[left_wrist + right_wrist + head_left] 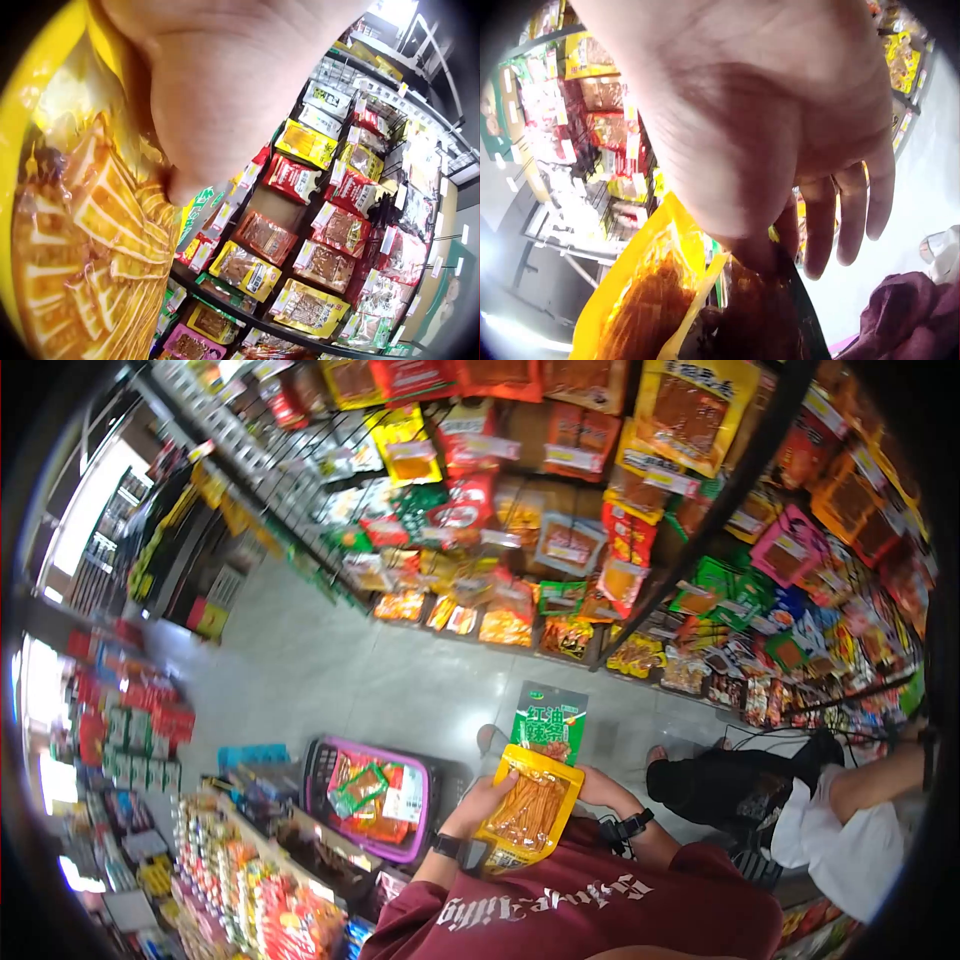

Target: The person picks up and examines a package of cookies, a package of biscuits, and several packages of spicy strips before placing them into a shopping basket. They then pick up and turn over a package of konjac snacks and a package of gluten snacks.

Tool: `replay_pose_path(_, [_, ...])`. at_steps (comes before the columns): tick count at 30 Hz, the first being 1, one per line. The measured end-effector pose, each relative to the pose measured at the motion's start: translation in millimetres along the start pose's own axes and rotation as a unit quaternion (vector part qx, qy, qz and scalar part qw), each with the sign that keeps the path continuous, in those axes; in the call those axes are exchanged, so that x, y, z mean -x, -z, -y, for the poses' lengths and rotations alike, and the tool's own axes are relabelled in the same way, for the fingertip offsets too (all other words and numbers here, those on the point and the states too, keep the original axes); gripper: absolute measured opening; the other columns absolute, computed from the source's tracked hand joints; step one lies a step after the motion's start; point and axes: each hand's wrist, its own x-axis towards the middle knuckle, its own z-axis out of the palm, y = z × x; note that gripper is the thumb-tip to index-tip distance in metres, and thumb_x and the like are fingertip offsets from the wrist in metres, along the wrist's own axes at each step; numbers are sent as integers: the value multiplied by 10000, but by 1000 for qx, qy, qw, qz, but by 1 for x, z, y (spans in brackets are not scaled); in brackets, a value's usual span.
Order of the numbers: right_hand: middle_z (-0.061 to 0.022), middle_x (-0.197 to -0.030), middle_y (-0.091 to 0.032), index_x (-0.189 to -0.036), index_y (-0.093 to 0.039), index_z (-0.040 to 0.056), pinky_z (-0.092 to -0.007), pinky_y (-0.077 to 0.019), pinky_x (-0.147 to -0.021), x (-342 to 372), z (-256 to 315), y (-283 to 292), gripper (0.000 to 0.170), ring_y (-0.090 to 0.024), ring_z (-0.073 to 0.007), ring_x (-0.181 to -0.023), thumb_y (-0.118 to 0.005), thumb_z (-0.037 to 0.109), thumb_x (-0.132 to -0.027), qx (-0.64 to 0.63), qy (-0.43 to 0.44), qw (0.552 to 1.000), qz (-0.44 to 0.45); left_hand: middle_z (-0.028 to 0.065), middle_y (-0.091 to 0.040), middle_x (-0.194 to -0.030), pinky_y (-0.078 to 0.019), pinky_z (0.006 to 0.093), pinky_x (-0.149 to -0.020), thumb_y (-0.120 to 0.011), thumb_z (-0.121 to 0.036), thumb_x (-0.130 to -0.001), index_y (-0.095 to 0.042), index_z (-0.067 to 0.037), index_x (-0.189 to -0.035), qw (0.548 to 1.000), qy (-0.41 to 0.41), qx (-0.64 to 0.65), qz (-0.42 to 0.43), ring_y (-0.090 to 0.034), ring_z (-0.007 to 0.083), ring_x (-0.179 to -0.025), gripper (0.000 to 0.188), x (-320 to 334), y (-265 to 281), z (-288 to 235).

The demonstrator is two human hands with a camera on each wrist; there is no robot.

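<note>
My left hand grips the left edge of a yellow snack pack, its thumb lying over the front. Orange-brown strips show through the pack's clear window, filling the left of the left wrist view. Just beyond its top edge is a green-and-grey snack pack with large lettering. My right hand is at the right side of both packs. In the right wrist view its thumb presses a dark pack surface beside the yellow pack, with the fingers behind. The green-and-grey pack's lower part is hidden behind the yellow one.
A black shopping basket with a purple rim stands on the left, holding several snack packs. Racks of hanging packs curve across the front. Another person's dark-clothed leg is close on the right. Goods on a shelf line the lower left.
</note>
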Motion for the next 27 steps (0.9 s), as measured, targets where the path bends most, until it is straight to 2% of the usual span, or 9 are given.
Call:
replay_pose_path(4, [-201, -1144, -724, -1187, -667, 45, -412, -545, -894, -15, 16, -5, 331, -703, -350, -1052, -718, 242, -926, 6, 54, 998, 27, 75, -704, -1191, -487, 301, -958, -592, -427, -1057, -633, 60, -1312, 998, -5, 42, -55, -631, 128, -1080, 551, 20, 5, 17])
replay_pose_path(11, [-197, -1117, -727, -1183, -674, 88, -442, -555, -855, -46, 58, -1, 316, -694, -400, -1028, -703, 250, -913, 137, 135, 970, 149, 24, -717, -1060, -497, 280, -866, -622, -392, -1045, -698, 31, -1209, 989, -11, 68, -134, -627, 95, -979, 460, 48, 12, 34])
replay_pose_path(14, [-194, -1111, -728, -1164, -687, 94, -454, -554, -838, -50, 58, -7, 303, -690, -406, -1027, -693, 261, -912, 190, 109, 960, 176, 10, -705, -1070, -499, 262, -851, -620, -363, -1050, -689, 13, -1228, 985, -4, 111, -130, -628, 85, -975, 421, 38, 19, 52])
replay_pose_path(16, [-195, -1111, -728, -1163, -693, 91, -468, -553, -827, -53, 43, -14, 307, -690, -407, -1013, -689, 269, -913, 161, 102, 967, 167, 9, -701, -1088, -501, 258, -850, -615, -350, -1054, -679, 10, -1248, 981, -13, 145, -126, -631, 85, -976, 413, 33, 22, 62])
replay_pose_path(17, [-195, -1113, -729, -1169, -691, 87, -465, -553, -830, -57, 30, -20, 314, -692, -405, -1011, -691, 267, -912, 146, 95, 972, 161, 67, -742, -1069, -559, 289, -800, -596, -345, -1065, -670, 14, -1184, 981, -25, 149, -125, -711, 142, -922, 386, 31, 23, 61])
replay_pose_path(19, [-195, -1110, -731, -1181, -688, 83, -455, -555, -836, -49, 31, -27, 326, -698, -395, -1004, -694, 265, -911, 122, 85, 980, 136, 35, -717, -1120, -523, 281, -851, -603, -336, -1061, -664, 15, -1254, 983, -7, 153, -105, -662, 116, -984, 405, 31, 23, 47])
replay_pose_path(21, [-193, -1102, -736, -1193, -686, 81, -443, -557, -839, -40, 67, -15, 334, -706, -381, -994, -695, 263, -913, 101, 77, 988, 93, 26, -707, -1156, -506, 278, -879, -607, -333, -1058, -659, 19, -1293, 988, 5, 129, -80, -640, 104, -1018, 426, 23, 34, 30])
replay_pose_path(24, [-184, -1099, -742, -1196, -689, 88, -418, -560, -841, -52, 65, -14, 333, -716, -345, -979, -692, 279, -923, 98, -64, 988, 102, 43, -707, -1182, -497, 279, -906, -603, -357, -1057, -646, 34, -1309, 994, -19, 98, -43, -631, 99, -1052, 467, 5, 48, 9])
replay_pose_path(27, [-193, -1150, -730, -1241, -677, 92, -408, -555, -869, -65, 72, -11, 371, -706, -348, -1014, -683, 303, -936, 104, -57, 993, 22, 48, -713, -1167, -499, 281, -902, -598, -379, -1058, -653, 32, -1297, 997, -2, 82, 2, -636, 100, -1041, 478, -15, 66, -27])
